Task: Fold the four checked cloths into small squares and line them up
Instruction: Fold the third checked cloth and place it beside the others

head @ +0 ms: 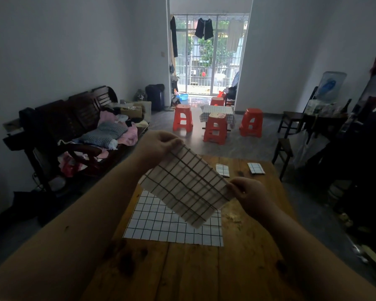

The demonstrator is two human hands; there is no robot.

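You hold a tan checked cloth (pixel 187 183) up in the air over the tabletop (pixel 204 274), one hand at each end. Your left hand (pixel 161 144) is raised higher and farther out, and its fingers and thumb pinch the cloth's upper far corner. Your right hand (pixel 246 192) sits lower and nearer to you, curled around the corner on the right side. Between the two hands the cloth stretches on a slant. Its loose lower corner hangs down toward you, clear of the wood. I cannot tell whether it is a single layer or already doubled.

Directly under it, a white checked cloth (pixel 172 227) lies spread flat on the tabletop, near the left edge. Part of it is hidden behind the cloth you hold.

At the far end of the tabletop lie two small folded squares, side by side but apart. The left folded square (pixel 223 170) is just beyond your right hand, and the right folded square (pixel 256 168) lies close to the far right corner.

Beyond the tabletop, red plastic stools (pixel 182 120) stand around a low table (pixel 217 110) covered in checked fabric. A dark wooden sofa (pixel 78 114) piled with clothes runs along the left wall. At the back, garments hang in front of a barred balcony door (pixel 208 61).
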